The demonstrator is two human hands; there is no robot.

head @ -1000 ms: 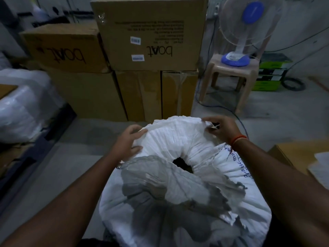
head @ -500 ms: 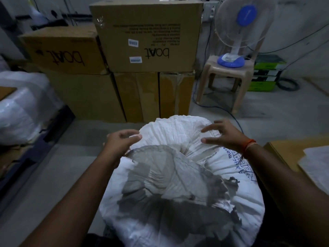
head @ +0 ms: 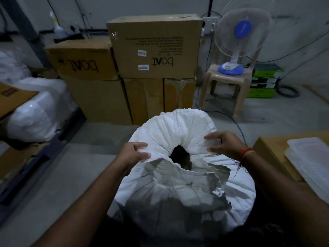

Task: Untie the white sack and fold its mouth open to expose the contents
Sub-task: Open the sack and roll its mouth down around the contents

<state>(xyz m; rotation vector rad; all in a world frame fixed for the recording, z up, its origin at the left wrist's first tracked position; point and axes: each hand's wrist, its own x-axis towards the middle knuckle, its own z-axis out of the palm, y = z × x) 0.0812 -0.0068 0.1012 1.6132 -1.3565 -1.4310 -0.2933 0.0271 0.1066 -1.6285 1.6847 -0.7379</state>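
Observation:
A full white woven sack stands right in front of me on the floor. Its mouth is gathered into a ruffled ring with a small dark hole in the middle; the contents inside are too dark to make out. My left hand pinches the left edge of the ruffled rim between thumb and fingers. My right hand sits at the right side of the rim with fingers spread, touching the cloth. An orange thread band is on my right wrist.
Stacked cardboard boxes stand behind the sack. A table fan sits on a plastic stool at the back right, with a cable on the floor. White wrapped bundles lie left. A flat box is close on the right.
The sack's mouth has opened again to show a dark hole. My left hand went from hovering to gripping the rim. My right hand shifted to the right side of the rim.

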